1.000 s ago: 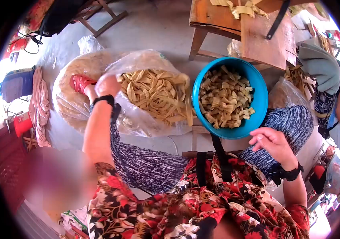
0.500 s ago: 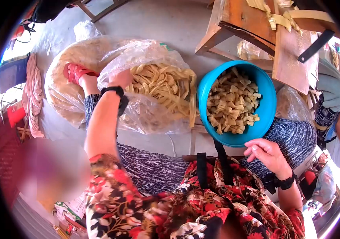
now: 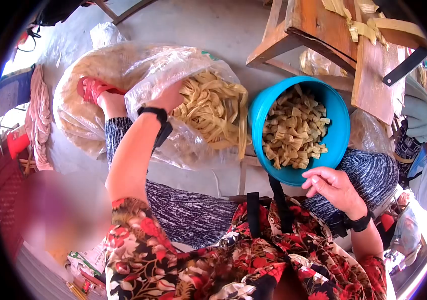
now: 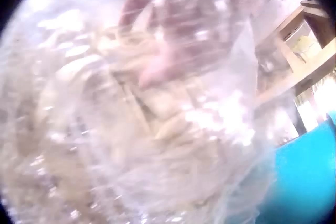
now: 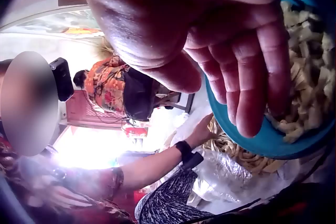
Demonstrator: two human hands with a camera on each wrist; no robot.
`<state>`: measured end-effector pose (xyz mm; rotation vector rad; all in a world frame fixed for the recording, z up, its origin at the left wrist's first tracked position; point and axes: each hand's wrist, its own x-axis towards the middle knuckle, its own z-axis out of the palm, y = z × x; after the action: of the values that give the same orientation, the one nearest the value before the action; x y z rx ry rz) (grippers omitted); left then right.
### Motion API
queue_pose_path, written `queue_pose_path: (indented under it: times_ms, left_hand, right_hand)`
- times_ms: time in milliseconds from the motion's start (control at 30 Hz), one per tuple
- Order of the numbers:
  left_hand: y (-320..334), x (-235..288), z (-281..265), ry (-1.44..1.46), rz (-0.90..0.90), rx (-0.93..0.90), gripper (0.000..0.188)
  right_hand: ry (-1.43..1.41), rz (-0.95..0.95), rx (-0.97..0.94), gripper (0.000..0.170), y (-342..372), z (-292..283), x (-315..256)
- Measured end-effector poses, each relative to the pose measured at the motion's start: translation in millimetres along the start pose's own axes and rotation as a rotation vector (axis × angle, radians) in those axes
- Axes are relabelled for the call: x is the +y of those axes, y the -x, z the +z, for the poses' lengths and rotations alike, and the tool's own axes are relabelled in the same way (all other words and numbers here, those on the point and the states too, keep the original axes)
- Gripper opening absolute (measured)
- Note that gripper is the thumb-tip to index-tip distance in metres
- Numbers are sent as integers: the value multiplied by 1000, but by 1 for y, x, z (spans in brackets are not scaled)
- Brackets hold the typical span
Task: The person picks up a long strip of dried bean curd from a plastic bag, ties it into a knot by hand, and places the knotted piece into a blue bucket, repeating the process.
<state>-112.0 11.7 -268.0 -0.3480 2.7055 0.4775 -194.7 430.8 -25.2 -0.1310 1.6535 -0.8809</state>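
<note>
A small green mark shows near the upper edge of the clear plastic bag, and a green-and-white packet sits down to the left, though the print on both is too small for me to read. The bag lies on the smooth grey floor, its mouth spilling long, flat, straw-coloured strips towards a blue plastic bucket partly filled with short folded pieces. The seated person's left hand is in the bag among the strips; plastic and blur hide the fingertips, so I cannot tell whether its grip has closed on any. The right hand hovers by the bucket's near rim, its grip relaxed, fingers loosely extended and holding nothing. A red sandal shows against the bag's bulging far end. Beyond the bucket, a worn wooden tabletop carries more pale strips and a dark flat bar juts past its edge. Pink cloth hangs at the left near a dark red panel, and someone in an orange patterned shirt sits farther back.
</note>
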Motion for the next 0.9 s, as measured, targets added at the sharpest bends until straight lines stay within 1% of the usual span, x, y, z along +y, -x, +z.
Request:
queue_pose_path:
  times_ms: [33, 133, 233, 267, 300, 367, 467, 567, 600, 700, 800, 900]
  left_hand:
    - [-3, 3, 1, -35, 44, 49, 60]
    - [-12, 31, 2, -240, 115, 144, 56]
    - [-13, 41, 9, -170, -60, -45, 41]
    - [-6, 35, 17, -158, -26, -27, 30]
    - [2, 36, 13, -110, -25, -52, 29]
    - [13, 13, 39, -64, 128, -81, 30]
    - [17, 13, 35, 34, 85, -247, 32]
    - [13, 16, 36, -1, 170, -49, 33]
    - [18, 34, 21, -34, 90, -29, 27]
    - [15, 43, 14, -223, 46, -275, 18]
    - [33, 46, -10, -213, 198, -282, 16]
    - [44, 64, -43, -199, 194, -461, 19]
  right_hand:
    - [8, 9, 2, 23, 1, 1, -1]
    - [10, 25, 15, 23, 2, 1, 0]
    - [-1, 53, 27, 23, 5, 0, 0]
    - [5, 46, 28, 23, 6, -1, 1]
    - [6, 37, 32, 23, 6, -2, 4]
    - [3, 34, 38, 22, 7, -3, 6]
    - [-4, 39, 26, 22, 2, 1, 3]
    - [1, 39, 18, 22, 0, 4, 0]
    - [14, 31, 22, 22, 2, 3, 0]
    - [25, 11, 40, 23, 8, 1, 2]
    - [-13, 5, 74, 22, 12, -2, 10]
    - [-5, 22, 41, 22, 7, 2, 14]
